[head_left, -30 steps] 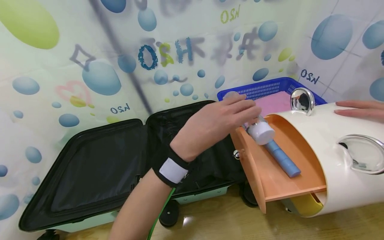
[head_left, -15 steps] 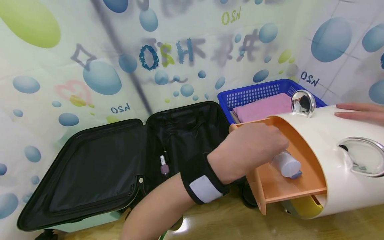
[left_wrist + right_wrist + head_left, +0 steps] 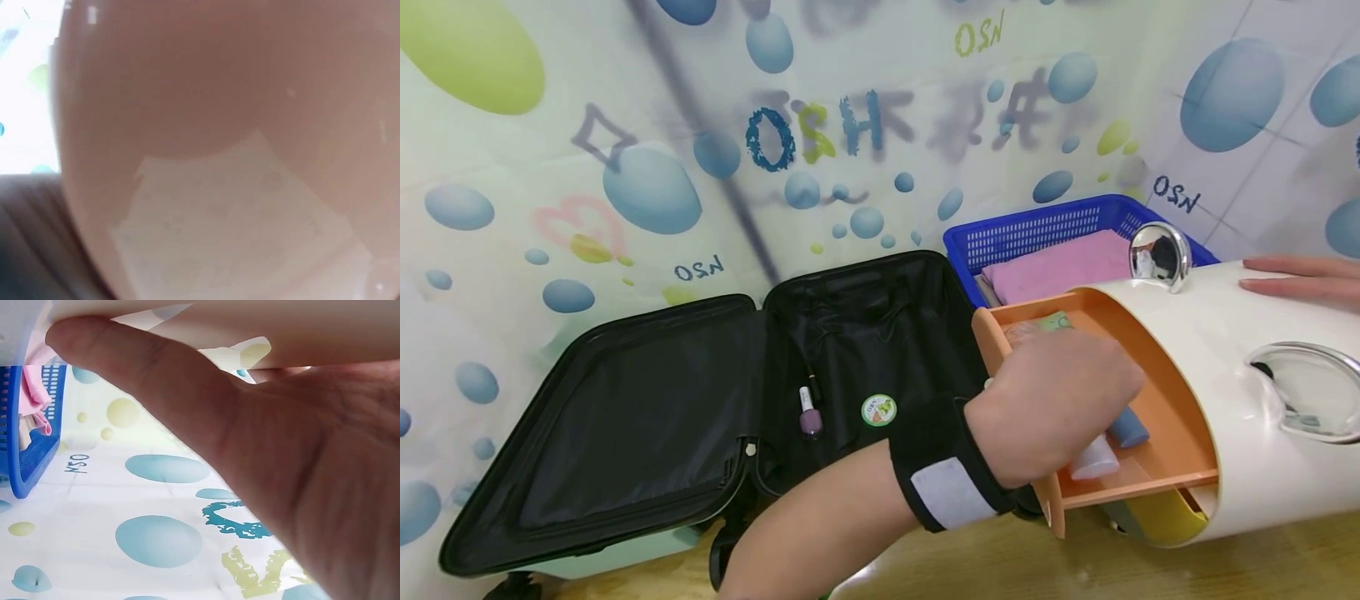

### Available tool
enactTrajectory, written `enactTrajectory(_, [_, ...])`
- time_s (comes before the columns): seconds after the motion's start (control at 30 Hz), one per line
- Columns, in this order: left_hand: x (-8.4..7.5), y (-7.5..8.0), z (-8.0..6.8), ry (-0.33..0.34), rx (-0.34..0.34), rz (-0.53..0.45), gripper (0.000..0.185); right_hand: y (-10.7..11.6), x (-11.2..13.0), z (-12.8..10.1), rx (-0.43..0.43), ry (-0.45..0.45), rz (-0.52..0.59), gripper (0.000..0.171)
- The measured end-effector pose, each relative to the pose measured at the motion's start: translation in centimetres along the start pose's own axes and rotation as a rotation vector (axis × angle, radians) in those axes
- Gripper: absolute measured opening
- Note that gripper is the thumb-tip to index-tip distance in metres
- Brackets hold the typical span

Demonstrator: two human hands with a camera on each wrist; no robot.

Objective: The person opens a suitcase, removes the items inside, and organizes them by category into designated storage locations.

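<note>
My left hand point(image 3: 1060, 400), with a black band round the wrist, reaches down into the pulled-out orange drawer point(image 3: 1180, 450). Its curled fingers are mostly hidden under the hand, around a bottle whose whitish cap point(image 3: 1093, 460) pokes out below. Beside the cap lies a blue tube point(image 3: 1127, 429). Behind the knuckles a clear item with a green patch point(image 3: 1055, 321) shows at the drawer's back. My right hand point(image 3: 1300, 277) rests with straight fingers on the white rounded cabinet point(image 3: 1217, 333); its thumb point(image 3: 125, 353) touches the shell. A blurred orange-brown glossy surface point(image 3: 206, 81) fills most of the left wrist view.
An open black-lined suitcase point(image 3: 647, 425) lies to the left, holding a purple nail polish bottle point(image 3: 810, 419) and a round green-and-white item point(image 3: 878, 409). Behind the drawer stands a blue basket point(image 3: 1030, 233) with pink cloth point(image 3: 1067, 267). A yellow lower drawer point(image 3: 1165, 512) peeks out.
My left hand has come down and right, from above the drawer into it, with the white-capped bottle. The cap has then shifted toward the drawer's front. The right hand stays put.
</note>
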State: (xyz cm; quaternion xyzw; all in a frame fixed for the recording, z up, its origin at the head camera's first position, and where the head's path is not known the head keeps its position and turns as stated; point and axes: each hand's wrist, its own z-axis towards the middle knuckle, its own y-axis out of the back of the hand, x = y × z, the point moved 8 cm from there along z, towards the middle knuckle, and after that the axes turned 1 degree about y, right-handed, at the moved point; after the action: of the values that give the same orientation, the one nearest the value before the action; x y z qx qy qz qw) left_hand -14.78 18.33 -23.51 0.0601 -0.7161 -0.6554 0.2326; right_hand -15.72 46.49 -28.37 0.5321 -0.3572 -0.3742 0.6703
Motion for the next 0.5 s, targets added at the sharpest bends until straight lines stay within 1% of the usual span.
enactTrajectory(0.1, [0.2,0.1,0.0,0.028,0.002,0.001,0.021,0.1,0.0,0.0,-0.007,0.005,-0.006,0.165])
enactTrajectory(0.13, [0.2,0.2,0.0,0.030,0.007,-0.004,0.021,0.2,0.0,0.0,-0.015,0.000,-0.012,0.166])
enactTrajectory(0.23, [0.5,0.1,0.0,0.032,0.024,-0.038,0.025,0.2,0.1,0.0,-0.014,-0.003,0.017,0.164])
enactTrajectory(0.33, [0.8,-0.1,-0.3,0.018,0.032,-0.098,0.029,0.3,0.3,0.2,-0.018,0.017,0.031,0.163])
enactTrajectory(0.43, [1.3,-0.1,-0.7,-0.005,0.026,-0.136,0.025,0.5,0.5,0.3,-0.018,0.045,0.016,0.163])
enactTrajectory(0.5, [1.7,0.1,-0.9,-0.030,0.019,-0.162,0.022,0.6,0.7,0.3,-0.016,0.044,0.016,0.164])
